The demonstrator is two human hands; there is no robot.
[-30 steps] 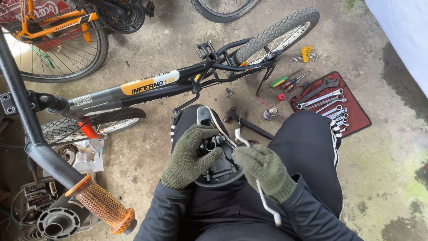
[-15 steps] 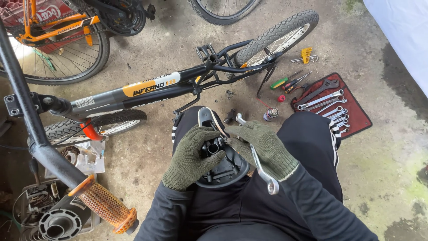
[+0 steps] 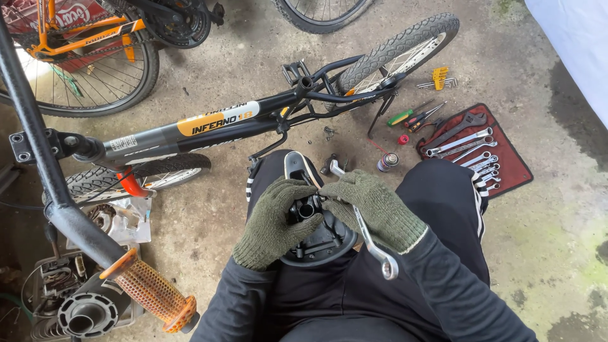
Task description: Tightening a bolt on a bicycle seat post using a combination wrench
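A black bicycle saddle [image 3: 320, 237] lies upside down on my lap, its clamp facing up. My left hand [image 3: 273, 221], in a green knit glove, grips the saddle's left side near the clamp. My right hand [image 3: 375, 209], also gloved, holds a silver combination wrench [image 3: 370, 244]. The wrench's upper end sits at the clamp and its ring end points down over my right thigh.
A black and orange bicycle frame [image 3: 209, 123] lies on the concrete ahead, front wheel [image 3: 396, 50] at the top right. A red tool roll [image 3: 478, 149] with several wrenches lies to the right, screwdrivers [image 3: 415, 115] beside it. An orange handlebar grip [image 3: 149, 291] juts in at lower left.
My right hand has swung the wrench from upright beside my thigh in toward the saddle clamp, and both hands have drawn closer together over the saddle.
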